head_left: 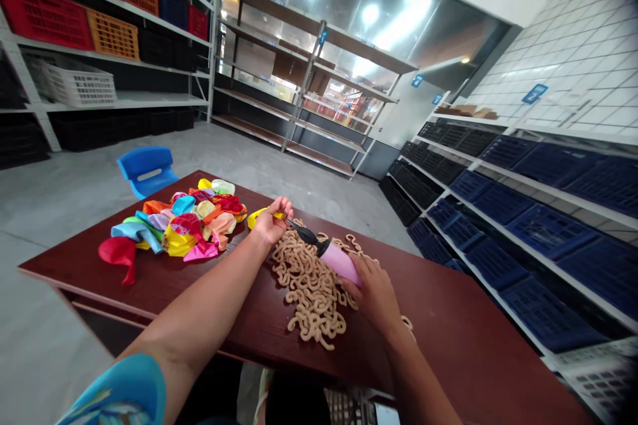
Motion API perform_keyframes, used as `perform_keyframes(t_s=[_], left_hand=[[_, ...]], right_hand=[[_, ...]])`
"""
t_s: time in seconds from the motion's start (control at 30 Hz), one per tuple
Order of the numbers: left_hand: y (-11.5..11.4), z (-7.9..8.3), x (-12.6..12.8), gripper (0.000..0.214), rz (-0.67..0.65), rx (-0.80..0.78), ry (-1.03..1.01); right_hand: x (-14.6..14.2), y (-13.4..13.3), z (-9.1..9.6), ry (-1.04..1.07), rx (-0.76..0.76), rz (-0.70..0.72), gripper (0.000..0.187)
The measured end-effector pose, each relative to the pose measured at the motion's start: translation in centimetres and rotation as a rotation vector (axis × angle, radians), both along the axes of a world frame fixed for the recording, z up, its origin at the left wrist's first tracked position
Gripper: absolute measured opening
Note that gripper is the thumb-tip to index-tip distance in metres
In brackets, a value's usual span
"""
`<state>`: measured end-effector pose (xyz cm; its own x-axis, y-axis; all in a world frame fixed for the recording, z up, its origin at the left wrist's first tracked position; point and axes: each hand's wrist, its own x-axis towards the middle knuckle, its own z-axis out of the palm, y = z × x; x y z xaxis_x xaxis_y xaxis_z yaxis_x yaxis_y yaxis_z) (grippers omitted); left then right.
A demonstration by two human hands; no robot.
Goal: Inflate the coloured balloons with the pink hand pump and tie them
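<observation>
My right hand is wrapped round the pink barrel of a balloon pump. The pump's black nozzle end points up and left, towards my left hand. Between the fingers of my left hand is a limp yellow balloon, its neck at the nozzle tip; whether it is fitted over the tip I cannot tell. Beneath both hands, a heap of beige, curled, worm-like pieces covers the middle of the table. Left of my left hand lies a pile of uninflated balloons in many colours, with a red one at its near edge.
The dark red-brown table stands before me, with a blue chair beyond its left corner. Shelves with coloured crates line the left. Bare-looking racks stand behind, and dark blue crates fill shelves on the right.
</observation>
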<state>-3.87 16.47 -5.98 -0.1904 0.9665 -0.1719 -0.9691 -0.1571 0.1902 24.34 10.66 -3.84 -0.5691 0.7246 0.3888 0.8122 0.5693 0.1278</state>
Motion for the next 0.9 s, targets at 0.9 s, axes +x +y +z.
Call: perform_keyframes(t_s=[0.9], left_hand=[[-0.6,0.8,1.1,0.004,-0.054,0.046,0.045]], right_hand=[[-5.0,2.3,1.6,0.01,0.049,0.021,0.05]])
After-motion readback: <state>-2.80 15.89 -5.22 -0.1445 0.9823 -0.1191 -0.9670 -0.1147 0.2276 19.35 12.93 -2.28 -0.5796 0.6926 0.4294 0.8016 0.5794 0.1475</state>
